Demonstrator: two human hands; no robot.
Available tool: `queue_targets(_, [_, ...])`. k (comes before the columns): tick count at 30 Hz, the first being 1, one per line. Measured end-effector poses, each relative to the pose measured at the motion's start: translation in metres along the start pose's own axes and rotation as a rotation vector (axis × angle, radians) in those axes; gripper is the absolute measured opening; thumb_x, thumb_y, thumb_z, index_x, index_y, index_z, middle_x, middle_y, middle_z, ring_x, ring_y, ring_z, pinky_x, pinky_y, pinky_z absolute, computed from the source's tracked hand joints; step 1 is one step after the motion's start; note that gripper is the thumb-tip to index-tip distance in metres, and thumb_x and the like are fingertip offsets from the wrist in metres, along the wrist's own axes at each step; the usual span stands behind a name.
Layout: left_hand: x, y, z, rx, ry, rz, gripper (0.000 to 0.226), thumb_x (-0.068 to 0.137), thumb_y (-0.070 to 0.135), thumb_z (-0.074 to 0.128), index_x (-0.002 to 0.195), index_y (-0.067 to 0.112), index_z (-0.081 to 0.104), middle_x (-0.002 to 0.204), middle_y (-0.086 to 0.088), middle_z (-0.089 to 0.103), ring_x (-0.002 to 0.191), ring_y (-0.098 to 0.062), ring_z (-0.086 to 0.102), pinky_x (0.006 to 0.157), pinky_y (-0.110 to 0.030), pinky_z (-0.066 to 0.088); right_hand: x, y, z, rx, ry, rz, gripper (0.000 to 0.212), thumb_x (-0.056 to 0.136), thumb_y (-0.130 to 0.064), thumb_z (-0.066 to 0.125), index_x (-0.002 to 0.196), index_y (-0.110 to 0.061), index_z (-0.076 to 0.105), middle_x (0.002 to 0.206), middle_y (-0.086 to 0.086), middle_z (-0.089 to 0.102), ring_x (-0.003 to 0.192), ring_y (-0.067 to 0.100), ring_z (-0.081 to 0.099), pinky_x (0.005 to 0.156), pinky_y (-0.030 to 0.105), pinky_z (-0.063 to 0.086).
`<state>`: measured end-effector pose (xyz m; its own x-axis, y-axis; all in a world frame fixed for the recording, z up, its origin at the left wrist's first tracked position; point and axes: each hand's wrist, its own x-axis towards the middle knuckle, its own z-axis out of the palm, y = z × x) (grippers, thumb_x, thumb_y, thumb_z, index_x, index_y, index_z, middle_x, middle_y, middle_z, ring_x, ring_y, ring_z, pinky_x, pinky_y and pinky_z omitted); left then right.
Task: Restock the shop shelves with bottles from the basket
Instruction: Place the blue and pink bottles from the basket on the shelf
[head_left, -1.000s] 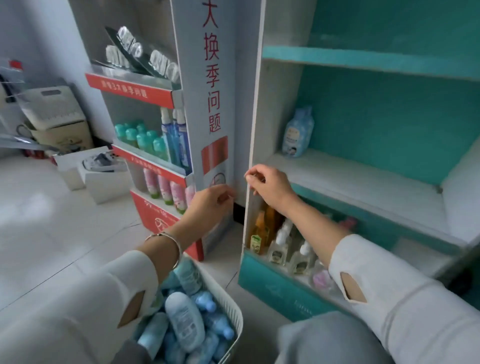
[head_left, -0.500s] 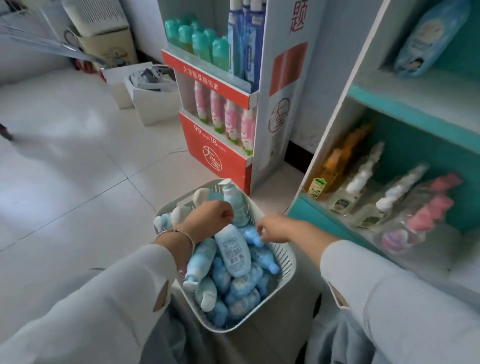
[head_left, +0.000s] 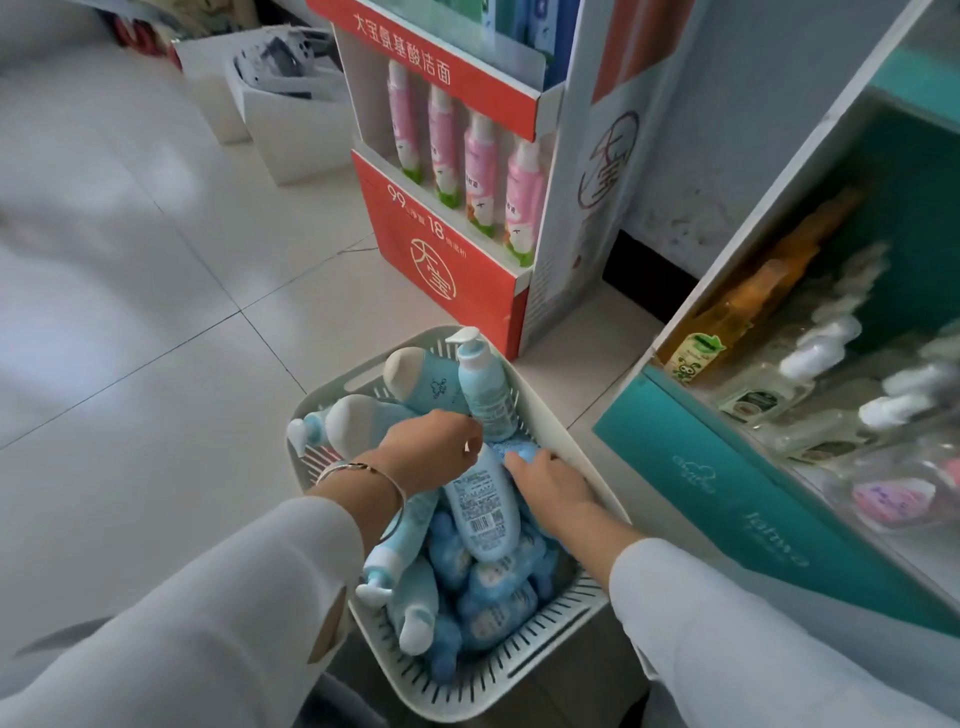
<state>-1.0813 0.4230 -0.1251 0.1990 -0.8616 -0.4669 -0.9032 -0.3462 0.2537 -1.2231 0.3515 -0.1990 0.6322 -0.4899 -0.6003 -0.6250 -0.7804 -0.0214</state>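
Down at 6 o'clock, basket (head_left: 550, 623) holding a heap of blue bottles (head_left: 493, 618), left hand (head_left: 426, 449) curling over labelled bottle (head_left: 483, 509) top, grip unclear, right hand (head_left: 553, 486) resting straight-fingered on blue bottles at its 3 o'clock, shelf (head_left: 753, 519) standing at 3 o'clock

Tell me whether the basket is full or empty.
Full: blue bottles are heaped in the basket, some poking above its rim.
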Motion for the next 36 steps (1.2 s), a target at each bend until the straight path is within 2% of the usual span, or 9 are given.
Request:
queue_targets(10, [0.008, 0.010, 0.008, -0.035, -0.062, -0.009, 0.036, 0.093, 0.022, 0.050, 0.129, 0.023, 0.046, 0.125, -0.001, 0.054, 0.113, -0.022, 0.053, 0.090, -0.037, 0.047, -0.013, 0.009, -0.026, 0.022, 0.216, -0.036, 0.033, 0.090, -0.001, 0.042, 0.123, -0.004, 0.042, 0.119, 0.017, 0.056, 0.107, 0.035, 0.058, 0.079, 0.039, 0.046])
queue_targets(16, [0.002, 0.020, 0.000, -0.079, -0.052, -0.002, 0.057, 0.091, 0.018, 0.053, 0.143, 0.018, 0.030, 0.136, -0.008, 0.044, 0.123, -0.026, 0.047, 0.098, -0.039, 0.042, -0.033, 0.028, -0.061, 0.188, 0.319, 0.017, 0.023, 0.090, -0.028, 0.044, 0.106, -0.015, 0.055, 0.110, 0.009, 0.061, 0.098, 0.032, 0.059, 0.070, 0.032, 0.035])
queue_targets(19, [-0.001, 0.025, -0.004, -0.160, -0.038, 0.014, 0.066, 0.087, 0.018, 0.060, 0.144, 0.016, 0.026, 0.138, -0.011, 0.043, 0.123, -0.027, 0.046, 0.100, -0.037, 0.040, -0.039, 0.043, -0.077, 0.442, 0.372, 0.085, 0.023, 0.087, -0.032, 0.050, 0.094, -0.013, 0.061, 0.090, 0.007, 0.061, 0.085, 0.028, 0.057, 0.066, 0.031, 0.037])
queue_targets(22, [-0.003, 0.037, -0.010, -0.325, -0.027, 0.023, 0.071, 0.078, 0.020, 0.071, 0.138, 0.015, 0.033, 0.127, -0.010, 0.053, 0.111, -0.024, 0.053, 0.089, -0.031, 0.044, -0.044, 0.052, -0.091, 0.966, 0.315, 0.007, 0.019, 0.086, -0.020, 0.055, 0.073, -0.007, 0.058, 0.064, 0.004, 0.051, 0.062, 0.018, 0.047, 0.055, 0.027, 0.035])
queue_targets(24, [-0.005, 0.044, -0.015, -0.479, -0.021, -0.012, 0.072, 0.073, 0.022, 0.077, 0.132, 0.014, 0.036, 0.116, -0.006, 0.056, 0.099, -0.020, 0.055, 0.082, -0.028, 0.047, -0.050, 0.050, -0.099, 1.190, 0.270, -0.039, 0.021, 0.088, -0.016, 0.055, 0.067, -0.013, 0.054, 0.062, 0.000, 0.045, 0.055, 0.012, 0.042, 0.049, 0.023, 0.035])
queue_targets(28, [-0.008, 0.046, -0.021, -0.601, -0.007, -0.078, 0.068, 0.068, 0.025, 0.081, 0.124, 0.015, 0.044, 0.108, -0.002, 0.059, 0.097, -0.019, 0.059, 0.086, -0.032, 0.052, -0.054, 0.040, -0.105, 1.326, 0.262, -0.051, 0.024, 0.092, -0.028, 0.056, 0.071, -0.016, 0.052, 0.063, -0.002, 0.042, 0.055, 0.007, 0.040, 0.053, 0.021, 0.040])
queue_targets(32, [-0.014, 0.039, -0.031, -0.614, 0.034, -0.141, 0.063, 0.067, 0.026, 0.082, 0.119, 0.015, 0.048, 0.108, -0.005, 0.060, 0.095, -0.021, 0.060, 0.083, -0.034, 0.053, -0.054, 0.034, -0.105, 1.598, 0.278, -0.035, 0.035, 0.100, -0.038, 0.039, 0.081, -0.015, 0.055, 0.059, 0.000, 0.046, 0.047, 0.009, 0.042, 0.050, 0.023, 0.047])
queue_targets(34, [-0.018, 0.033, -0.041, -0.544, 0.040, -0.146, 0.061, 0.068, 0.026, 0.080, 0.118, 0.014, 0.048, 0.106, -0.004, 0.059, 0.091, -0.019, 0.058, 0.075, -0.029, 0.050, -0.049, 0.032, -0.096, 1.570, 0.234, 0.027, 0.032, 0.102, -0.028, 0.037, 0.082, -0.012, 0.056, 0.063, 0.003, 0.050, 0.052, 0.015, 0.048, 0.053, 0.027, 0.047])
queue_targets(36, [-0.022, 0.028, -0.054, -0.419, 0.027, -0.127, 0.059, 0.069, 0.029, 0.079, 0.116, 0.014, 0.048, 0.107, -0.003, 0.058, 0.090, -0.019, 0.055, 0.072, -0.028, 0.045, -0.041, 0.026, -0.079, 1.100, 0.080, 0.106, 0.023, 0.099, -0.015, 0.040, 0.087, -0.008, 0.059, 0.072, 0.007, 0.053, 0.066, 0.025, 0.058, 0.061, 0.032, 0.047])
